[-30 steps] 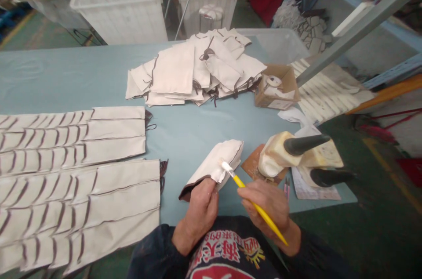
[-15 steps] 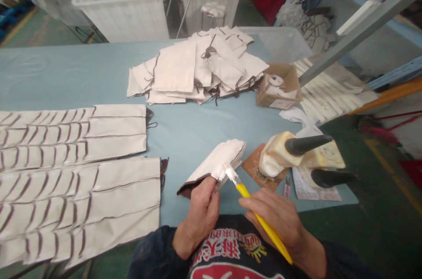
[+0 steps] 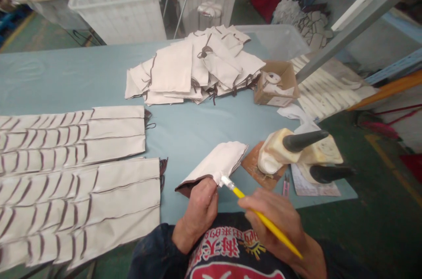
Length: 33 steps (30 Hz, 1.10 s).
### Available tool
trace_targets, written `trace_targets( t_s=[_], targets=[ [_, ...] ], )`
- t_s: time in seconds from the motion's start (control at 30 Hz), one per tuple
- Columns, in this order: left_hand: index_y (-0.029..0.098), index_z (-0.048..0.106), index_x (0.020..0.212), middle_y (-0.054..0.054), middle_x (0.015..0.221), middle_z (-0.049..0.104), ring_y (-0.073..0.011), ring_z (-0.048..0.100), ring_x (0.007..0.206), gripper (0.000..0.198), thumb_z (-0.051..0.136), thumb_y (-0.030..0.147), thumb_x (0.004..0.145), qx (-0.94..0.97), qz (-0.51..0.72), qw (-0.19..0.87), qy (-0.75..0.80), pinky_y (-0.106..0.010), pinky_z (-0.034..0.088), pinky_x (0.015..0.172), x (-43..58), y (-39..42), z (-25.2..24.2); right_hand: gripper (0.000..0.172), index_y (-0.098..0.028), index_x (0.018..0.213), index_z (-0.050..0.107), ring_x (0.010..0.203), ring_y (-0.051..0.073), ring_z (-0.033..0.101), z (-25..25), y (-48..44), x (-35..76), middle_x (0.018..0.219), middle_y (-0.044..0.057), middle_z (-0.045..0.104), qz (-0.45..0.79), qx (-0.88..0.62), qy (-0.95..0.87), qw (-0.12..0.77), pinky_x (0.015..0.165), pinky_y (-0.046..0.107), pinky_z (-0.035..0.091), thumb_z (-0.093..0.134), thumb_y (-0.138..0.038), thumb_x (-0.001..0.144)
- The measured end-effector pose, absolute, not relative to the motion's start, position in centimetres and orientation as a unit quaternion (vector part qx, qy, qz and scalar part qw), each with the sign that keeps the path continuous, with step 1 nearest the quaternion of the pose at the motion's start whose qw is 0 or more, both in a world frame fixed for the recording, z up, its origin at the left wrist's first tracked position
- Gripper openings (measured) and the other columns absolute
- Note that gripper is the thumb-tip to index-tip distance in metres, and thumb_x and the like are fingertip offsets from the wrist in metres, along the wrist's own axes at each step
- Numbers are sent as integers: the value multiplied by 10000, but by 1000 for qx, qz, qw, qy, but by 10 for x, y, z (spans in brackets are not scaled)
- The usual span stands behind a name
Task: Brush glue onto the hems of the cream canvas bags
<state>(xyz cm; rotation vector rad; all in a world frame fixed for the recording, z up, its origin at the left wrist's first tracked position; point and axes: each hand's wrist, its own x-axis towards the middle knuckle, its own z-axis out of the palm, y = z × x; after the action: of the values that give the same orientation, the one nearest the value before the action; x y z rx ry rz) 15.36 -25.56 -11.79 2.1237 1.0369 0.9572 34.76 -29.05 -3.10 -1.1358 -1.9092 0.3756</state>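
My left hand (image 3: pixel 200 203) grips the near edge of a cream fabric piece (image 3: pixel 216 159) with dark brown trim, which rests tilted on the table in front of me. Fingers closed, my right hand (image 3: pixel 275 213) holds a yellow-handled brush (image 3: pixel 263 219). White stuff coats its bristles, which touch the fabric's edge just right of my left fingers. To the right stand cream plastic containers (image 3: pixel 275 149) with black cone-shaped spouts, partly on a brown board (image 3: pixel 253 165). Small pink-handled snips (image 3: pixel 285 185) lie beside them.
Overlapping rows of cream pieces (image 3: pixel 118 182) cover the table's left side. Farther back is a heap of similar pieces (image 3: pixel 173 68), next to a cardboard box (image 3: pixel 280 83) with a tape roll. White plastic bins (image 3: pixel 115 11) stand beyond the blue-green table (image 3: pixel 184 125). A grey metal post (image 3: pixel 356 24) slants at right.
The brush tip has shifted slightly down and left along the fabric's edge, and its handle has tilted flatter. My left hand keeps its grip. The whole view has moved a little.
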Motion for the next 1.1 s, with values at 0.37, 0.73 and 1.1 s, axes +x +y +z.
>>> trace_targets(
  t_s=[0.37, 0.73, 1.1],
  targets=[
    [199, 603, 887, -36, 765, 629, -172, 564, 699, 250, 405, 73, 974, 775, 376, 330, 385, -281, 459, 647, 155, -258, -115, 150, -227, 993, 632, 500, 149, 598, -25, -289, 345, 655, -18, 667, 178, -436, -768, 434, 501, 273, 489, 494, -232, 1052],
    [172, 687, 1014, -22, 822, 667, -163, 581, 733, 215, 571, 343, 955, 487, 373, 632, 474, -267, 489, 689, 170, -261, -87, 165, -229, 995, 665, 566, 148, 681, -37, -291, 332, 726, -5, 728, 107, -535, -681, 489, 566, 254, 555, 522, -147, 997],
    [168, 709, 1225, -92, 1024, 778, -220, 699, 864, 425, 623, 480, 949, 431, 376, 685, 452, -320, 567, 785, 173, -265, -81, 173, -230, 1033, 655, 596, 162, 703, -35, -299, 319, 759, 15, 747, 106, -536, -675, 497, 595, 263, 579, 508, -144, 1006]
  ],
)
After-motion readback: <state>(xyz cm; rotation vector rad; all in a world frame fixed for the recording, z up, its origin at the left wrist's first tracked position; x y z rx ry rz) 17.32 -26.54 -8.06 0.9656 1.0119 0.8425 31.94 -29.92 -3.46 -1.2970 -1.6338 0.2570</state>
